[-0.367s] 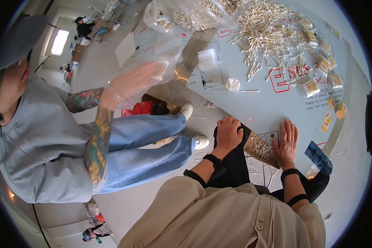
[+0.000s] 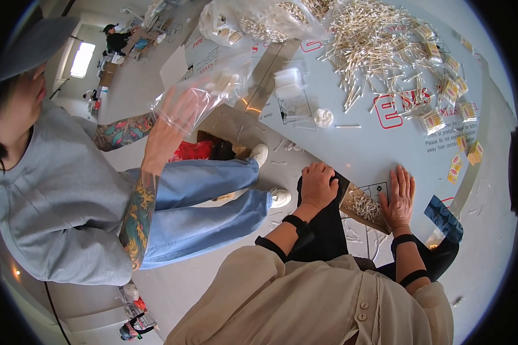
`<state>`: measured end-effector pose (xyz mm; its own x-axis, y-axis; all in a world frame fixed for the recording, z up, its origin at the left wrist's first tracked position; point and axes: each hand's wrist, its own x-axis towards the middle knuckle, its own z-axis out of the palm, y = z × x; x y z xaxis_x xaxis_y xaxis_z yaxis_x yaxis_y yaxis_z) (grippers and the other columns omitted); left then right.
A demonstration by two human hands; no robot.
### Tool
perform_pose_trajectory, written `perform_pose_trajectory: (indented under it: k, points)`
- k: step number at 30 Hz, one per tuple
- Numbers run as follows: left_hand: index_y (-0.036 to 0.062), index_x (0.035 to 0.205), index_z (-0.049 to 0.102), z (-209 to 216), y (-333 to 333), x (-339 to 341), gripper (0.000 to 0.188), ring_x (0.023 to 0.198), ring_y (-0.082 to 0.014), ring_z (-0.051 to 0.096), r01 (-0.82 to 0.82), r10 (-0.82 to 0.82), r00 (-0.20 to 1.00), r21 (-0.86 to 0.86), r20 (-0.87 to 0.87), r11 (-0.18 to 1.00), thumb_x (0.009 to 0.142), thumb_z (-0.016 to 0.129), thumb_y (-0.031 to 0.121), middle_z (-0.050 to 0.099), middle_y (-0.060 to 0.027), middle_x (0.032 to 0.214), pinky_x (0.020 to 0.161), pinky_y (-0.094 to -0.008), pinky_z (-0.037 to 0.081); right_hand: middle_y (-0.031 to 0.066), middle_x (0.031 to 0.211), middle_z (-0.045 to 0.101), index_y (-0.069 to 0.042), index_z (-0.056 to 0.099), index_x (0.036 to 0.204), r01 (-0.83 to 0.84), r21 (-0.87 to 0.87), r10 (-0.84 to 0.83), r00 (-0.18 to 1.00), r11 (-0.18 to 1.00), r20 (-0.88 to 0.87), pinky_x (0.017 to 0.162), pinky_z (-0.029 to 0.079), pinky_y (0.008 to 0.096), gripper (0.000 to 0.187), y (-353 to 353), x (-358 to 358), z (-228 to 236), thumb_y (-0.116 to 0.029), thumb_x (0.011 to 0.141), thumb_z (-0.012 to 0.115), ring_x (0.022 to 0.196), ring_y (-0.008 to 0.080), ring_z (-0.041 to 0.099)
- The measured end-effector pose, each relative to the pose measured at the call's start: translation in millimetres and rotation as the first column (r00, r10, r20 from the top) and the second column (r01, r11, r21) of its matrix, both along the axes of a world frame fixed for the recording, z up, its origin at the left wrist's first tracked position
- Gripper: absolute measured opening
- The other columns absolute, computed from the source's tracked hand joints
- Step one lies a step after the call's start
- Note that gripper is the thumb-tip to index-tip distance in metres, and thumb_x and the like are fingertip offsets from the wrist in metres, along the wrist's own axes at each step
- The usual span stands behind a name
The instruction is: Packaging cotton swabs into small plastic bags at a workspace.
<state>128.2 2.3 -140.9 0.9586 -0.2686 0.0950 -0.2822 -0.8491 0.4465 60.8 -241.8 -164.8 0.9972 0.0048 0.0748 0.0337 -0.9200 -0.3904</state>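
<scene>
Hands low at sheet edge: left hand [image 2: 319, 185] loosely curled on dark trouser knee, holding nothing; right hand [image 2: 399, 197] flat, fingers spread, beside small swab pile [image 2: 365, 206]. Co-worker's clear bag [image 2: 204, 95] raised, far left.

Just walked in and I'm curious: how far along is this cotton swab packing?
Done: several small yellow-labelled packets lie filled along the sheet's right side. In hand: the left hand rests on the dark knee and the right hand lies flat beside a small batch of swabs; neither grips anything. Left: a big loose pile of swabs remains unpacked.
</scene>
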Motion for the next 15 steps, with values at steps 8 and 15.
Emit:
perform_pose_trajectory:
  k: [8, 15]
  points:
    - [0.0103, 0.08, 0.059, 1.1, 0.9, 0.0, 0.016, 0.094, -0.0255, 0.052, -0.008, 0.008, 1.0, -0.008, -0.002, 1.0, 0.069, 0.069, 0.014, 0.055, -0.0044, 0.088, 0.087, -0.0402, 0.037, 0.0145, 0.149, 0.031, -0.005, 0.035, 0.14, -0.007, -0.003, 0.007, 1.0, 1.0, 0.006, 0.116, 0.014, 0.0463, 0.067, 0.7, 0.3, 1.8, -0.022, 0.08, 0.06, 0.139, 0.0322, 0.025]
    - [0.0104, 0.08, 0.058, 1.6, -0.1, 0.0, 0.016, 0.093, -0.0256, 0.052, -0.013, 0.013, 0.999, 0.007, -0.032, 1.0, 0.069, 0.069, 0.014, 0.055, -0.0042, 0.087, 0.086, -0.0403, 0.037, 0.0146, 0.148, 0.032, -0.005, 0.036, 0.139, 0.005, 0.011, -0.005, 1.0, 1.0, 0.004, 0.116, 0.014, 0.0473, 0.068, 0.7, -0.2, 0.7, -0.023, 0.079, 0.062, 0.139, 0.0325, 0.026]
